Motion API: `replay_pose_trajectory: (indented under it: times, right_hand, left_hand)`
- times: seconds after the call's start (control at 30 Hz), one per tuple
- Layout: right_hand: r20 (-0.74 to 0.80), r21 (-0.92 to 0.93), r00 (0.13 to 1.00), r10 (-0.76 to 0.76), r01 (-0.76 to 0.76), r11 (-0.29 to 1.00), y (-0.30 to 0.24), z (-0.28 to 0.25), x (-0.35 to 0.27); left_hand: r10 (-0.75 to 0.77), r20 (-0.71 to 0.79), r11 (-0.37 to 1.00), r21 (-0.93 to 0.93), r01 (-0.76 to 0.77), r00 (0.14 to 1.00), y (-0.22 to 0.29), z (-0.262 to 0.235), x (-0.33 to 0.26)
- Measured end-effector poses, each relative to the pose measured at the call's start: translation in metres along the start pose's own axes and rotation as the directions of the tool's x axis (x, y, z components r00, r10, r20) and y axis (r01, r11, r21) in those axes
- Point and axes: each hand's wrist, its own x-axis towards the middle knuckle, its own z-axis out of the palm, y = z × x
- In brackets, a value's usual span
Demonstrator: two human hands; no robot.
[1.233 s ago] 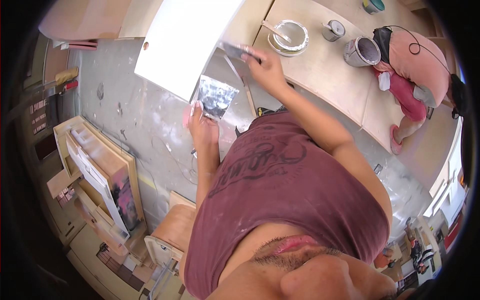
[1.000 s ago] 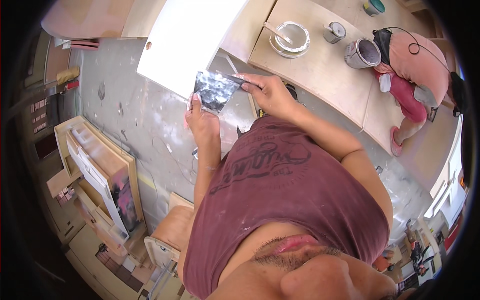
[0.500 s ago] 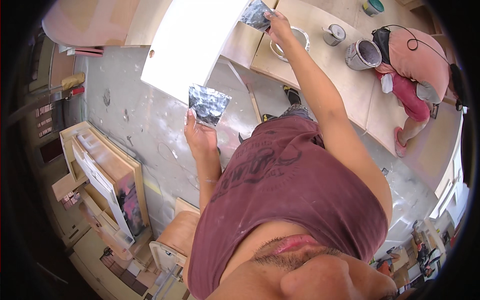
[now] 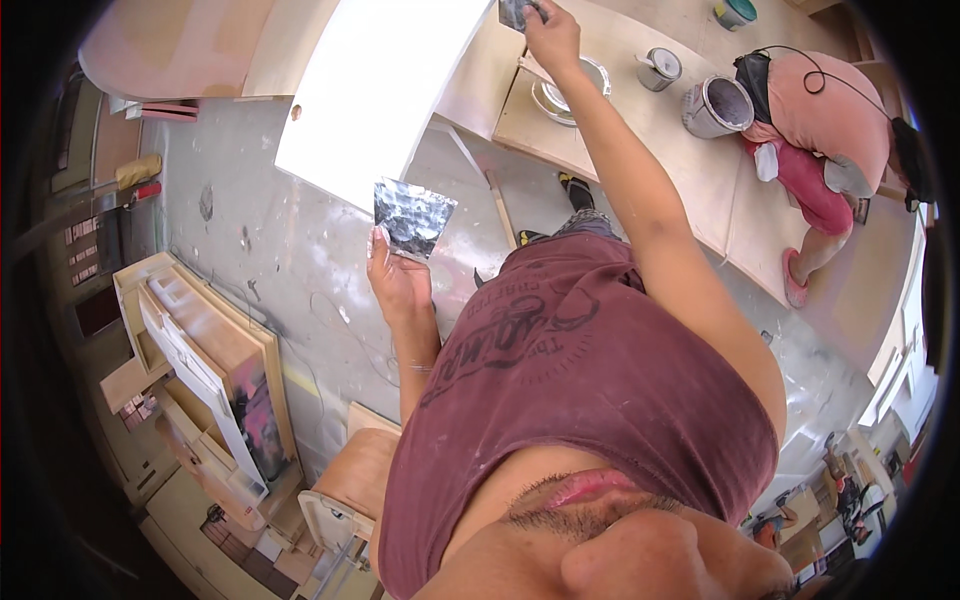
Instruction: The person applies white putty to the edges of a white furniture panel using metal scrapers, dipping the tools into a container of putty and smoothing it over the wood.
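In my left hand (image 4: 402, 285) is a squarish putty scraper (image 4: 412, 220), its thin, shiny dark face smeared with white. The fingers grip its lower edge, and its upper left corner overlaps the near end of a long white board (image 4: 370, 90). My right arm reaches far forward. At the top edge of the picture my right hand (image 4: 553, 40) is closed on a second dark, smeared putty scraper (image 4: 516, 14), cut off in part by the frame. That scraper is close to the right side of the white board; whether it touches any surface I cannot tell.
Right of the board a wooden worktop (image 4: 640, 130) carries an open white tub (image 4: 575, 90), a small can (image 4: 660, 68) and a paint bucket (image 4: 718, 106). A co-worker in a pink top (image 4: 825, 120) bends over at the right. Stacked wooden panels (image 4: 215, 360) stand at the left.
My right hand has moved farther forward and slightly left with its scraper, which now partly leaves the picture. My left hand has barely moved.
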Motion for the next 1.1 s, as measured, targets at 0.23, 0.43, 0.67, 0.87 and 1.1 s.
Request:
replay_pose_trajectory:
  times: [0.23,0.43,0.67,0.87,1.1]
  right_hand:
    - [0.047,-0.15,0.999,-0.001,0.008,0.989,-0.025,0.013,-0.045]
    - [0.108,-0.116,0.992,0.068,-0.056,0.992,-0.045,0.02,-0.106]
    - [0.318,0.027,0.94,0.12,-0.135,0.991,-0.065,0.012,-0.166]
    - [0.684,0.173,0.707,0.177,-0.394,0.903,-0.136,-0.038,-0.182]
    - [0.755,0.094,0.609,0.241,-0.466,0.88,-0.144,-0.066,-0.19]
  left_hand:
    - [-0.006,-0.006,1.0,0.005,0.006,1.0,0.002,-0.002,0.0]
    - [-0.02,-0.014,1.0,-0.018,0.02,1.0,-0.001,-0.017,0.0]
    - [0.016,-0.005,0.999,-0.038,-0.016,1.0,-0.007,-0.016,-0.001]
    - [0.058,-0.01,0.997,-0.047,-0.059,0.998,-0.012,-0.016,0.004]
    - [0.171,0.033,0.984,0.039,-0.172,0.985,-0.001,-0.011,-0.011]
